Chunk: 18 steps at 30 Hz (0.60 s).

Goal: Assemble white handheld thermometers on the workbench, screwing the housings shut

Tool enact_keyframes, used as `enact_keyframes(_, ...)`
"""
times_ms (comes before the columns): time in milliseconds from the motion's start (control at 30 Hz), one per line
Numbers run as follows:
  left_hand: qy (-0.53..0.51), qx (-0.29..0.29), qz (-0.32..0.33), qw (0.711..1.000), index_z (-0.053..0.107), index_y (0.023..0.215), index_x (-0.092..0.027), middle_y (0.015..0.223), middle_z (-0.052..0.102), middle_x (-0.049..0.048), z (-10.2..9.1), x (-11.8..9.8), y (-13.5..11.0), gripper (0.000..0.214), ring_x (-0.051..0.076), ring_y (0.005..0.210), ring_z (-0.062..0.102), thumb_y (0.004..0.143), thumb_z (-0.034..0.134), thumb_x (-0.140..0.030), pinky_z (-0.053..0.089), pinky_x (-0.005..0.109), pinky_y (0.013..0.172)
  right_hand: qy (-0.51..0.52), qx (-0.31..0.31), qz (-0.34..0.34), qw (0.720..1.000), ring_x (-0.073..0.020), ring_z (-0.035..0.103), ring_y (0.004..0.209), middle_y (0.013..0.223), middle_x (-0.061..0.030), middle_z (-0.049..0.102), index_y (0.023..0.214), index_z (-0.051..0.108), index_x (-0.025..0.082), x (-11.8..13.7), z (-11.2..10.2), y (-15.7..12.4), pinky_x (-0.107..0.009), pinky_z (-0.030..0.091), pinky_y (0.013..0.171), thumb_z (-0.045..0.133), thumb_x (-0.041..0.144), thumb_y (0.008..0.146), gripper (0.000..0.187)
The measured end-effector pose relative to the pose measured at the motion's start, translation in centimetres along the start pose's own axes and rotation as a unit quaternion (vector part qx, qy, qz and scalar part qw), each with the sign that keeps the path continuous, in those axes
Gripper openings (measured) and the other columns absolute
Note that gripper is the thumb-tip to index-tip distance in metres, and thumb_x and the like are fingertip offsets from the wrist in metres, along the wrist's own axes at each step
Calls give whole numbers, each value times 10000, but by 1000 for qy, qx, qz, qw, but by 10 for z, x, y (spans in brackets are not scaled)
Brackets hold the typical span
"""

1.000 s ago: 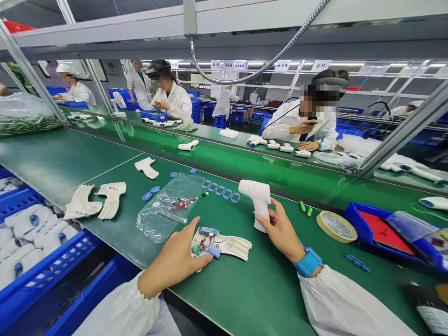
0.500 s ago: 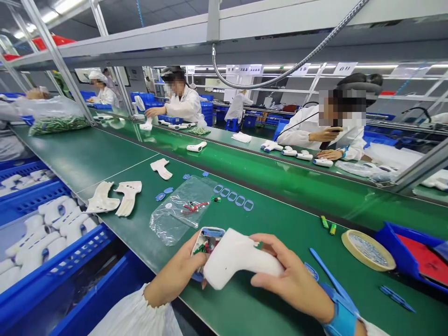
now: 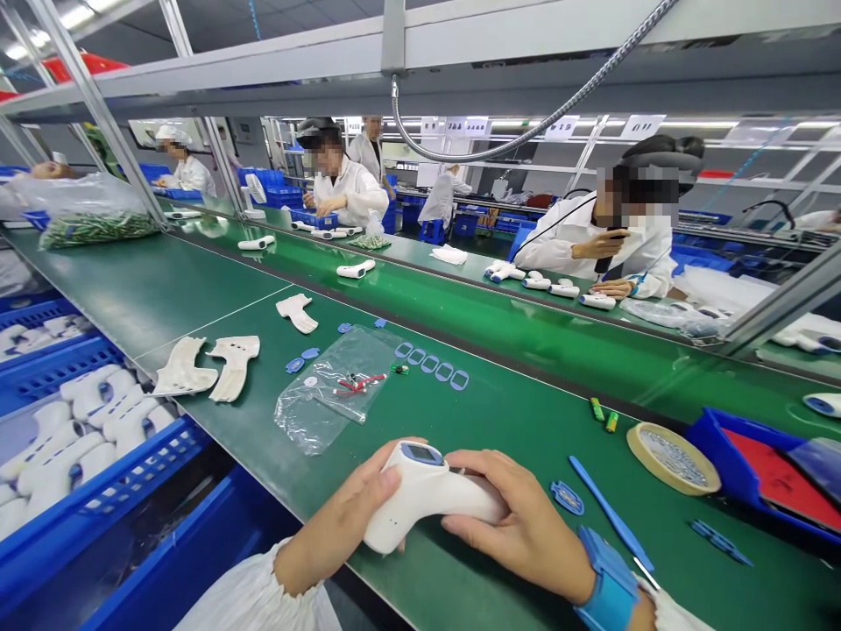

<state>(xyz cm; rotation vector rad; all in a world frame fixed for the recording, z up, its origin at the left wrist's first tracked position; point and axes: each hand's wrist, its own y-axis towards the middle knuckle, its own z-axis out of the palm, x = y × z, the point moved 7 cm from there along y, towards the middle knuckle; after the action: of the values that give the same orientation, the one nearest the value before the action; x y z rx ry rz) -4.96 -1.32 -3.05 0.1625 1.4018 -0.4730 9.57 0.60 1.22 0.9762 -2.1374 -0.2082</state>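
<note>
Both my hands hold a white gun-shaped thermometer housing (image 3: 420,495) with a blue-rimmed screen, just above the green bench mat (image 3: 499,412). My left hand (image 3: 348,517) wraps around its handle end from the left, fingers closed. My right hand (image 3: 519,526), with a blue wrist strap, presses the barrel from the right, fingers curled over it. The two shell halves look joined; the wiring is hidden inside.
A clear bag (image 3: 335,386) with red wires, blue rings (image 3: 430,364), loose white shell halves (image 3: 210,372), a blue tool (image 3: 608,513), a tape roll (image 3: 663,447) and a blue tray (image 3: 736,456) lie around. Blue crates (image 3: 85,438) of thermometers stand left. Other workers sit across the conveyor.
The right hand brought the white shell over from the mat onto the wired half in the left hand. The two halves are now closed together and turned screen-up.
</note>
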Motion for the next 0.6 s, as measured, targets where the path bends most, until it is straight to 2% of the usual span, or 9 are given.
enact_keyframes(167, 2, -2, 4, 1000, 435, 1233, -203, 876, 555, 8, 2, -4, -2, 575, 72, 583, 482, 762, 611, -482, 424, 176, 522, -32, -34, -30, 998, -174, 566, 754, 861, -48, 570, 1124, 542, 231, 2, 0, -2, -288, 494, 621, 627, 293, 799, 342)
enact_keyframes(433, -3, -10, -3, 1000, 419, 1241, -213, 891, 549, 7, 0, -1, -3, 560, 76, 611, 492, 765, 625, -425, 427, 181, 536, -192, -77, -134, 969, -199, 549, 751, 878, -84, 631, 1099, 565, 163, 21, -2, -5, -344, 457, 641, 631, 268, 811, 314)
enact_keyframes(600, 32, -13, -3, 999, 351, 1301, -216, 952, 569, 32, 0, 3, -4, 617, 95, 631, 524, 783, 598, -441, 439, 219, 579, -214, -76, -130, 965, -201, 553, 740, 867, -89, 637, 1082, 583, 143, 18, 1, -4, -345, 453, 631, 626, 265, 818, 294)
